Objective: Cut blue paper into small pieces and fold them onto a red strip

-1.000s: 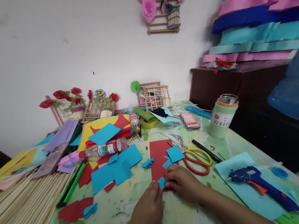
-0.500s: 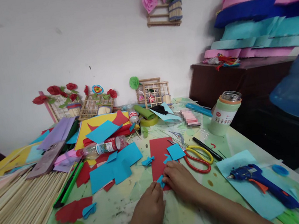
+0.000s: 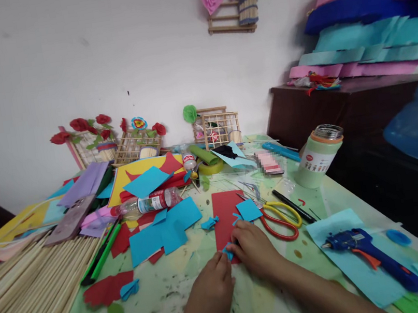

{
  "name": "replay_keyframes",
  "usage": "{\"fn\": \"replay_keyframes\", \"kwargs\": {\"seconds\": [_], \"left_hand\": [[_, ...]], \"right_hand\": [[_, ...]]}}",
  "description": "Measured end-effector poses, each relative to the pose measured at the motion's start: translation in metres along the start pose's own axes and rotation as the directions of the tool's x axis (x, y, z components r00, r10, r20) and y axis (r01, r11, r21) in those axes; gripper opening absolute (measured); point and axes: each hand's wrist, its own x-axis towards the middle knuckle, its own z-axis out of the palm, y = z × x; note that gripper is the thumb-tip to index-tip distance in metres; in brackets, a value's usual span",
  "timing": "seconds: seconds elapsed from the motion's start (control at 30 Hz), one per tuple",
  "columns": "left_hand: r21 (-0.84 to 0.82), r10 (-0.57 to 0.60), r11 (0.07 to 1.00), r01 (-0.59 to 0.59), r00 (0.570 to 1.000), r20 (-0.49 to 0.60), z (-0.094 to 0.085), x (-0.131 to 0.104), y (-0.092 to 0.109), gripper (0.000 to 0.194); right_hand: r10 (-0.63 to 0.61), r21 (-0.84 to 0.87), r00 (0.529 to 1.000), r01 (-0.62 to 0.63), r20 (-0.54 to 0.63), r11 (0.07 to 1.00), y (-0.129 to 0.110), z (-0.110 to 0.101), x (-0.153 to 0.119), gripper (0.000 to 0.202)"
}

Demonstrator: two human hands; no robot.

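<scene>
A small folded piece of blue paper (image 3: pixel 228 251) is pinched between the fingertips of my left hand (image 3: pixel 214 278) and my right hand (image 3: pixel 252 245). Both hands are closed, close together at the near end of a red paper strip (image 3: pixel 224 217) lying on the table. A blue paper square (image 3: pixel 249 210) rests partly on that strip, just beyond my right hand. Left of the strip lies a twisted blue paper piece (image 3: pixel 209 223). Scissors (image 3: pixel 281 221) with red and yellow handles lie to the right of the square. My fingers cover part of the held piece.
Wooden sticks (image 3: pixel 30 303), a green cutter (image 3: pixel 103 253), blue paper sheets (image 3: pixel 165 231) and a plastic bottle (image 3: pixel 149 202) occupy the left. On the right are a black marker (image 3: pixel 294 206), a jar (image 3: pixel 317 158) and a blue glue gun (image 3: pixel 372 252) lying on light-blue paper.
The whole view has shifted a little, so things appear slightly farther right. Both hands still pinch the blue paper piece, with only a slight change in the fingers.
</scene>
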Motion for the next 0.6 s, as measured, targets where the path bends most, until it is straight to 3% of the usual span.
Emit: {"fn": "replay_keyframes", "kwargs": {"seconds": [0.6], "left_hand": [[0.263,0.123,0.958,-0.113,0.992,-0.023,-0.012,0.002,0.009,0.033]], "right_hand": [[-0.008,-0.076,0.999,0.011,0.043,0.997,-0.001,0.004,0.002,0.017]]}}
